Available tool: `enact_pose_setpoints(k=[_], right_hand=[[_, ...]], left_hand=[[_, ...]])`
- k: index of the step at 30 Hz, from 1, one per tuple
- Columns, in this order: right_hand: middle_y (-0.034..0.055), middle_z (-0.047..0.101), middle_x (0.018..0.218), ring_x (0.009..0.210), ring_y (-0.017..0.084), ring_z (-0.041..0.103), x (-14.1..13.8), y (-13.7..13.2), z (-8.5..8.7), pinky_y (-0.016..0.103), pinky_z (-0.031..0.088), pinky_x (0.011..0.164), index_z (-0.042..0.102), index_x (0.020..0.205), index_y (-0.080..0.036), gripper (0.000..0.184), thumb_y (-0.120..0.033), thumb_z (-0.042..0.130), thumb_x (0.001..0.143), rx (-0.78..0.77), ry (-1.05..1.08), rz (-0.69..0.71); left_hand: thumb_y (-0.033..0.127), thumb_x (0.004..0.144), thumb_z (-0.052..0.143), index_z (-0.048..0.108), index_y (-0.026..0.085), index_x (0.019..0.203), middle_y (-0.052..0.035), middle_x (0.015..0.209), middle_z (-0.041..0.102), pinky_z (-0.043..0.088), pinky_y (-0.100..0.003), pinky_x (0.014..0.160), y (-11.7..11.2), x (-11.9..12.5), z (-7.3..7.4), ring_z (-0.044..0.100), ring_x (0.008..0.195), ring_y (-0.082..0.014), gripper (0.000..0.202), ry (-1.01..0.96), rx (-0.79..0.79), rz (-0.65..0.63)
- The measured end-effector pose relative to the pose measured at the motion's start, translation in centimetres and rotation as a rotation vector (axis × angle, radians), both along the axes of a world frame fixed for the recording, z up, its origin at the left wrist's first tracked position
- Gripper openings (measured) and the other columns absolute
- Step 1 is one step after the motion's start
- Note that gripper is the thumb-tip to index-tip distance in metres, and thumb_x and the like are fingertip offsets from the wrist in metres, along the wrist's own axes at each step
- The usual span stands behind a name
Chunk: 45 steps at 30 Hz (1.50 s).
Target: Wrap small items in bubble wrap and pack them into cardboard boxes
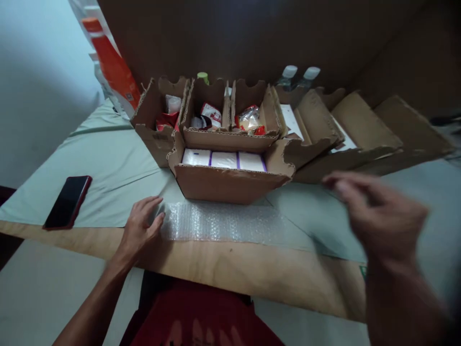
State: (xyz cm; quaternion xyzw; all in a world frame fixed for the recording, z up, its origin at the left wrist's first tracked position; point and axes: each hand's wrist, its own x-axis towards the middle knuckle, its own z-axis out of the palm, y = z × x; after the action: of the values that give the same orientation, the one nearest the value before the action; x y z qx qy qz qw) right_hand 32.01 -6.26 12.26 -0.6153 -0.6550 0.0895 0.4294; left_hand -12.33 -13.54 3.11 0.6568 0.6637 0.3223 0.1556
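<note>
Left hand (139, 230) first: fingers loosely curved, thumb standing well apart from them, nothing in the gap between. It sits right at the left end of a strip of bubble wrap (223, 223); whether the thumb touches it is hard to tell. Over to the right hand (385, 211), raised and blurred, thumb and bent fingers drawn close together; whether they pinch anything, the blur won't say.

The wrap lies flat along the table's front edge, and directly behind it stands a cardboard box (230, 185) with 3 white packs (224, 160) inside, blocking the way to the back. Behind that come 3 more boxes holding packets (212, 115), and on the right leaning cardboard holders (356, 120). Farther back, 2 white-capped bottles (289, 72) peek over. Out left, a phone (68, 202) lies on the cloth (111, 144).
</note>
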Motion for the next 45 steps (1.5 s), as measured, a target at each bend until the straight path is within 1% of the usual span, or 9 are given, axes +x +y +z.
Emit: enact_pose_setpoints(k=[4, 10, 15, 19, 22, 27, 31, 39, 45], right_hand=[[0.0052, 0.080, 0.096, 0.088, 0.023, 0.075, -4.8, -5.2, -7.8, 0.041, 0.057, 0.082, 0.075, 0.100, -0.023, 0.018, -0.028, 0.058, 0.099, 0.053, -0.170, 0.302], [0.0101, 0.072, 0.133, 0.119, 0.028, 0.066, -16.3, -4.9, -9.9, 0.047, 0.053, 0.096, 0.073, 0.119, -0.023, 0.026, -0.019, 0.060, 0.097, -0.120, -0.336, 0.758], [0.0104, 0.067, 0.141, 0.129, 0.030, 0.062, -8.7, -5.4, -12.6, 0.051, 0.051, 0.101, 0.071, 0.127, -0.023, 0.032, -0.030, 0.053, 0.101, -0.184, -0.486, 0.592], [0.0150, 0.077, 0.117, 0.114, 0.034, 0.068, 2.6, -6.5, -12.2, 0.055, 0.051, 0.095, 0.076, 0.108, -0.020, 0.041, -0.042, 0.043, 0.102, -0.169, -0.568, 0.080], [0.0149, 0.077, 0.116, 0.113, 0.032, 0.069, 4.9, -5.3, -11.2, 0.048, 0.052, 0.092, 0.076, 0.111, -0.022, 0.039, -0.041, 0.044, 0.100, -0.153, -0.580, 0.041], [0.0188, 0.070, 0.133, 0.123, 0.034, 0.064, 0.5, -0.5, -11.9, 0.051, 0.052, 0.096, 0.069, 0.125, -0.015, 0.045, -0.039, 0.045, 0.095, -0.253, -0.619, 0.256], [0.0212, 0.069, 0.131, 0.117, 0.036, 0.066, -0.9, 0.4, -12.5, 0.051, 0.054, 0.091, 0.072, 0.098, -0.017, 0.041, -0.047, 0.045, 0.092, -0.332, -0.616, 0.314], [0.0062, 0.076, 0.088, 0.076, 0.023, 0.073, -3.3, -9.0, -8.0, 0.031, 0.059, 0.069, 0.070, 0.101, -0.024, 0.036, -0.056, 0.063, 0.087, -0.611, -0.069, 0.355], [0.0072, 0.075, 0.102, 0.084, 0.016, 0.073, -14.4, -16.7, -11.6, 0.029, 0.060, 0.084, 0.033, 0.163, -0.021, 0.067, -0.032, 0.053, 0.099, -0.741, 0.348, 0.656]], left_hand=[[0.025, 0.097, 0.056, 0.068, 0.026, 0.125, -0.0098, 0.129, 0.069, 0.050, -0.051, 0.107, -1.5, 0.5, 0.5, 0.060, 0.123, -0.0303, 0.031, 0.116, 0.064, -0.142], [0.015, 0.093, 0.055, 0.074, 0.025, 0.113, -0.0112, 0.118, 0.072, 0.050, -0.049, 0.097, 0.3, 4.1, -1.0, 0.061, 0.111, -0.0308, 0.029, 0.242, -0.029, -0.383], [0.015, 0.093, 0.056, 0.073, 0.025, 0.114, -0.0107, 0.119, 0.071, 0.049, -0.049, 0.093, 0.8, 3.1, -2.2, 0.059, 0.111, -0.0318, 0.029, 0.245, -0.101, -0.443], [0.014, 0.092, 0.056, 0.073, 0.023, 0.114, -0.0110, 0.121, 0.070, 0.050, -0.049, 0.096, 0.6, 2.0, -2.4, 0.060, 0.112, -0.0309, 0.030, 0.200, -0.072, -0.486], [0.017, 0.094, 0.055, 0.070, 0.022, 0.119, -0.0123, 0.127, 0.067, 0.051, -0.049, 0.100, 0.9, 1.1, -2.3, 0.059, 0.115, -0.0298, 0.030, 0.211, -0.003, -0.393], [0.021, 0.086, 0.067, 0.068, 0.017, 0.120, -0.0167, 0.129, 0.065, 0.050, -0.056, 0.102, 1.8, 0.5, -1.9, 0.056, 0.119, -0.0362, 0.034, 0.381, -0.031, -0.161], [0.016, 0.082, 0.069, 0.070, 0.018, 0.095, -0.0176, 0.136, 0.062, 0.047, -0.055, 0.107, 1.9, 1.9, -2.1, 0.051, 0.130, -0.0383, 0.014, 0.376, -0.053, -0.143], [0.021, 0.087, 0.057, 0.063, 0.020, 0.114, -0.0018, 0.088, 0.072, 0.053, -0.029, 0.069, 0.5, -2.9, 2.2, 0.068, 0.078, -0.0191, 0.028, 0.108, -0.174, -0.097], [0.014, 0.084, 0.058, 0.065, 0.019, 0.124, -0.0067, 0.099, 0.078, 0.052, -0.034, 0.079, 7.4, -4.3, 6.5, 0.071, 0.085, -0.0223, 0.041, 0.509, -0.128, -0.190]])
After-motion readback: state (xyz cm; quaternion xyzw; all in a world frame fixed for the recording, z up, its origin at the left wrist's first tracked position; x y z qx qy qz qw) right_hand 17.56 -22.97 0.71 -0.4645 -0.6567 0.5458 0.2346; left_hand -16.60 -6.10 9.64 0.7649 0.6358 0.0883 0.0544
